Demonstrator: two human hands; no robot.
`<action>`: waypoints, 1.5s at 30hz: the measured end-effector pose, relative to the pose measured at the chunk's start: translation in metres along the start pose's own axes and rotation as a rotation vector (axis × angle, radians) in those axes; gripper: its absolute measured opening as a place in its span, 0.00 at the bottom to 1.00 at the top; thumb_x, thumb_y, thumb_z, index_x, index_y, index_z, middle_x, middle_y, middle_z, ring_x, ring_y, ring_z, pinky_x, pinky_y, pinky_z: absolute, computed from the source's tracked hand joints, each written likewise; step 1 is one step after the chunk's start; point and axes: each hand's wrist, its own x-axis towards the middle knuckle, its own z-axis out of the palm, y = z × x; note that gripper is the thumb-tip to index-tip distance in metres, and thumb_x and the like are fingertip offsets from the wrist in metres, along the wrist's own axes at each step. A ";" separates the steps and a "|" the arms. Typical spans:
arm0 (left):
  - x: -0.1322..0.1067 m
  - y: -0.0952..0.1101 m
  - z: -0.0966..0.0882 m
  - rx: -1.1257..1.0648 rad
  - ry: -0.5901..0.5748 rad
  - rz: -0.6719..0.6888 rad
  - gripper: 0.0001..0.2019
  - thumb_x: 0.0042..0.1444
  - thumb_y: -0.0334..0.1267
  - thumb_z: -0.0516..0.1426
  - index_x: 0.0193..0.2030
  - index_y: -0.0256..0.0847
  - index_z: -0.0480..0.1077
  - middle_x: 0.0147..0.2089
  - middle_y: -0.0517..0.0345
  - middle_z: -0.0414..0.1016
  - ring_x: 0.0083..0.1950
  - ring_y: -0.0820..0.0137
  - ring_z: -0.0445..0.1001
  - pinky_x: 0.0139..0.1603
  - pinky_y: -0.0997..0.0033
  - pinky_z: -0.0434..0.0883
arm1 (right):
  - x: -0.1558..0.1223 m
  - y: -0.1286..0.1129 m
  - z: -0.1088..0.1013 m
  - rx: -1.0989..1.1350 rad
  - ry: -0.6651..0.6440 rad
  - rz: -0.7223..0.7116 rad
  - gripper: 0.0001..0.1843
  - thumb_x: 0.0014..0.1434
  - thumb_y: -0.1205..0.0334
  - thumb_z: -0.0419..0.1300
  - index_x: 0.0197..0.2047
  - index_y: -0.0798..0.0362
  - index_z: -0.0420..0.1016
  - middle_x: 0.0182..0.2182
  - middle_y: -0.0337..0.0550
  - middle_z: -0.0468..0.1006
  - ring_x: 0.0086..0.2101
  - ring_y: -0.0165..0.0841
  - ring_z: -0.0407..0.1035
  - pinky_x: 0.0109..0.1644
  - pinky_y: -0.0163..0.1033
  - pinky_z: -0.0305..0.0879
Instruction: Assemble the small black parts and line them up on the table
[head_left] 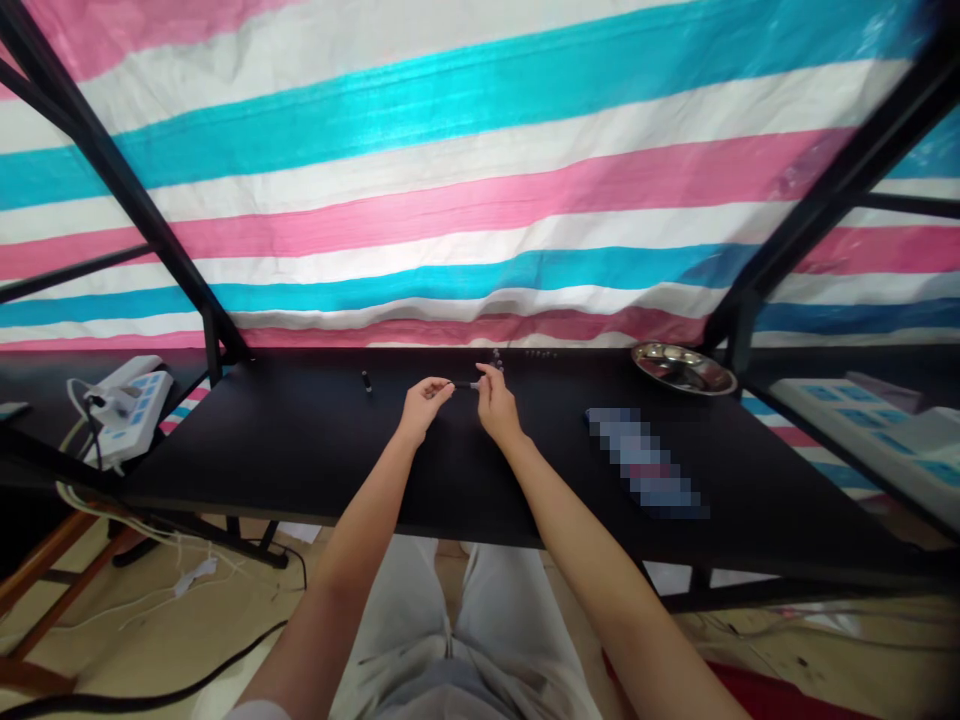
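A thin dark stick-like piece (466,386) spans the gap between my two hands, held level just above the black table. My left hand (425,405) pinches its left end with thumb and fingertips. At the other end my right hand (496,405) is closed, its index finger raised a little and something pale at the fingertips. The piece is too small to name. To the left lies a short dark cylinder (367,381) with a light band. Several small purplish beads or bits (496,357) sit just behind my right hand.
A shiny divided metal plate (684,368) stands at the back right. In front of it lies a pixelated bluish item (645,465). Several tiny clear bits (540,353) line the rear edge. Power strips (139,410) rest to the left; black frame posts flank the table (300,460).
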 end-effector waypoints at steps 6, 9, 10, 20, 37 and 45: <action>-0.003 -0.003 -0.002 -0.116 0.104 -0.068 0.17 0.40 0.45 0.62 0.34 0.35 0.70 0.29 0.55 0.74 0.25 0.76 0.68 0.24 0.77 0.57 | 0.001 0.000 -0.004 -0.038 0.062 0.003 0.20 0.62 0.56 0.40 0.52 0.52 0.62 0.40 0.49 0.74 0.35 0.34 0.71 0.40 0.40 0.66; -0.004 -0.007 -0.001 -0.135 0.115 -0.085 0.17 0.40 0.45 0.62 0.34 0.35 0.70 0.28 0.56 0.73 0.24 0.77 0.67 0.23 0.77 0.55 | 0.000 -0.001 -0.006 -0.049 0.094 0.000 0.19 0.62 0.57 0.40 0.51 0.53 0.62 0.40 0.50 0.74 0.36 0.34 0.71 0.41 0.40 0.66; -0.004 -0.008 0.000 -0.134 0.108 -0.092 0.17 0.40 0.45 0.62 0.34 0.35 0.70 0.28 0.56 0.73 0.24 0.77 0.67 0.23 0.77 0.55 | 0.000 -0.001 -0.007 -0.048 0.102 -0.005 0.19 0.62 0.57 0.40 0.51 0.53 0.63 0.40 0.50 0.74 0.37 0.34 0.70 0.41 0.40 0.66; -0.010 0.002 0.001 -0.130 0.118 -0.104 0.16 0.39 0.43 0.63 0.32 0.35 0.67 0.26 0.58 0.72 0.22 0.79 0.65 0.22 0.78 0.56 | 0.000 -0.002 -0.007 -0.009 0.165 -0.066 0.19 0.63 0.56 0.39 0.47 0.53 0.65 0.38 0.48 0.72 0.36 0.33 0.70 0.43 0.40 0.65; -0.009 -0.002 0.003 -0.252 0.044 -0.131 0.19 0.36 0.44 0.64 0.34 0.36 0.69 0.26 0.61 0.69 0.21 0.81 0.62 0.23 0.78 0.58 | -0.001 -0.011 0.005 0.216 -0.169 -0.091 0.15 0.60 0.55 0.48 0.41 0.54 0.70 0.36 0.46 0.74 0.36 0.32 0.69 0.42 0.39 0.65; -0.009 -0.001 0.001 -0.224 0.083 -0.127 0.20 0.35 0.46 0.65 0.34 0.36 0.71 0.22 0.63 0.66 0.21 0.81 0.60 0.22 0.78 0.57 | -0.004 -0.001 0.014 0.318 -0.329 0.100 0.16 0.52 0.50 0.55 0.35 0.55 0.71 0.24 0.39 0.72 0.23 0.28 0.64 0.29 0.35 0.62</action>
